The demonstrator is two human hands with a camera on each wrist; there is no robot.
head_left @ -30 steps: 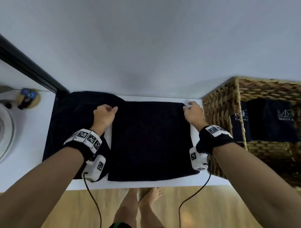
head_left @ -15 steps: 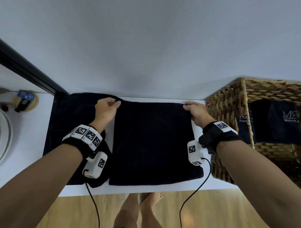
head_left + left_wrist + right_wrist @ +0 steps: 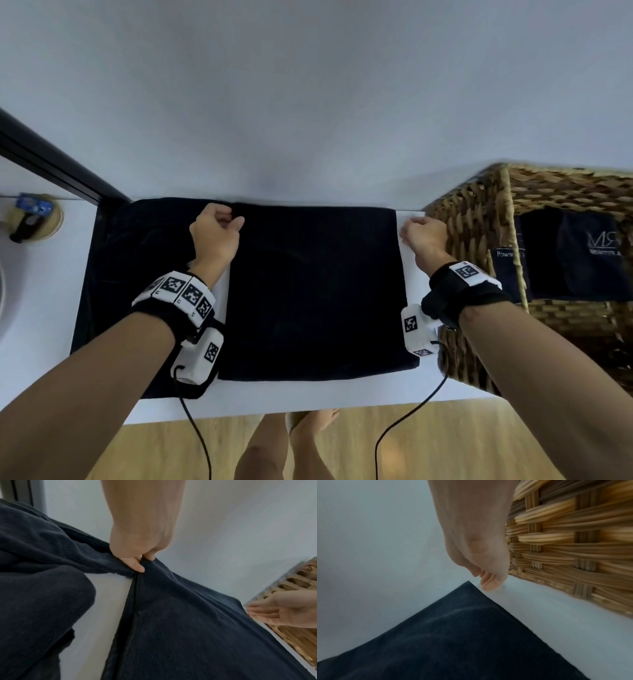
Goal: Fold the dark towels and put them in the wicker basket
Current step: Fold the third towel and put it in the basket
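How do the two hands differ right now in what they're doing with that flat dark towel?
The left hand pinches the flat towel at its far left corner; the right hand holds nothing, just off the far right corner. The left hand's fingers are curled onto cloth; the right hand's fingers hang loosely above the white tabletop, beside the wicker basket. Both sit at the towel's far edge and wear wrist cameras.

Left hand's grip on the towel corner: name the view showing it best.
Left wrist view: the left hand pinches the dark towel corner, close up. Head view shows only the hand's back; right wrist view misses it.
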